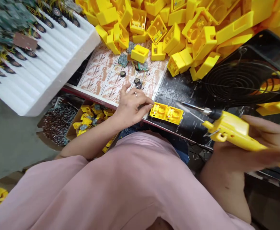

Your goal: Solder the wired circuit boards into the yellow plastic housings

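Observation:
My left hand [131, 105] has its thumb and forefinger pinched at the left edge of a yellow plastic casing [159, 110]. A second yellow casing [175, 115] lies right against it, both with their hollow insides facing up. In my right hand [266, 127] is a yellow soldering gun [235, 126], its fingers wrapped round the body. The gun's metal tip [192, 105] and a thin feed tube point left, just above and right of the casings. Motion smears the gun and the right hand somewhat. Small round speakers [138, 83] and wired circuit boards [123, 60] lie beyond my left hand.
A heap of yellow casings [159, 28] covers the back of the bench. A black fan [238, 76] stands at the right. White foam [65, 60] at the left carries rows of boards with speakers. Below are boxes of yellow parts [89, 116] and small metal pieces [58, 124].

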Available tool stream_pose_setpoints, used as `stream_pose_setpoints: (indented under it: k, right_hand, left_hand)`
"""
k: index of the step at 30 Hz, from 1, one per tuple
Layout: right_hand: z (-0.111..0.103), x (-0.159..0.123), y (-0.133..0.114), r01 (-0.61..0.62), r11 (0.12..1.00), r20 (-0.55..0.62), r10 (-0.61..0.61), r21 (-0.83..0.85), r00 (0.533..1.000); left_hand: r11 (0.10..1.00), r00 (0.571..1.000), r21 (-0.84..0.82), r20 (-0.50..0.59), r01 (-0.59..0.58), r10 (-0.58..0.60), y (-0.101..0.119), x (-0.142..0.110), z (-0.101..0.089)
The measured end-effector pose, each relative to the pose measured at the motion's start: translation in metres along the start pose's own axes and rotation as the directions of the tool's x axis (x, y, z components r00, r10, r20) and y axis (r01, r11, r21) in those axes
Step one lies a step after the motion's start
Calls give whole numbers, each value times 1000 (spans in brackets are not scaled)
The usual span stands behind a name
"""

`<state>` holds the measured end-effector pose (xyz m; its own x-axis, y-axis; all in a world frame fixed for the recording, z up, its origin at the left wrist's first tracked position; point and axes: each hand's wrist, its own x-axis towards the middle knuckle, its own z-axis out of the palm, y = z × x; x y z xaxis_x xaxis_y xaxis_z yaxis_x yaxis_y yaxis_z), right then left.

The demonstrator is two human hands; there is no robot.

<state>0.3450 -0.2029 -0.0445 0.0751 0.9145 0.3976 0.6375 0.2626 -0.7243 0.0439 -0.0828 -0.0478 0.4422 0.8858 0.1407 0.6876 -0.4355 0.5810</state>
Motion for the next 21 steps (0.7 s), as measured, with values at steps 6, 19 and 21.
stream_pose_setpoints:
  k: [6,19,21]
  right_hand:
    - [22,5,-15,4,995,-150,11,97,989]
    - [30,31,-18,407,913,60,-408,29,911]
    - [27,33,-22,446,895,97,-446,24,890]
  left_hand:
    - [989,997,127,12,-72,71,6,4,-1]
    - [941,985,297,101,-164,140,13,26,-4]
    - [937,982,298,116,-180,152,13,29,-5]
